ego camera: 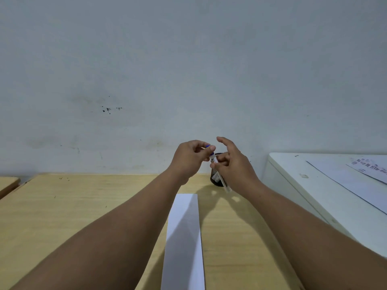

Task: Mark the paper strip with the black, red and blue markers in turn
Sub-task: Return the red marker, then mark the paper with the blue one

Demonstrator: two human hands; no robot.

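Left hand (189,156): we pinch the blue cap (209,149).
Right hand (232,162): we grip the marker (219,174), index spread.
Paper strip (184,237): below both hands.

Light wooden table (83,206) w/ pale yellowish top, small dark specks near far edge. Long white paper strip (184,237) lies flat at centre, running front to back. Black mesh cup (216,181) stands just beyond strip's far-right corner.

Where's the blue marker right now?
The blue marker is held in the air between both hands, just right of centre, in front of the dark pen holder and beyond the paper strip's far end.
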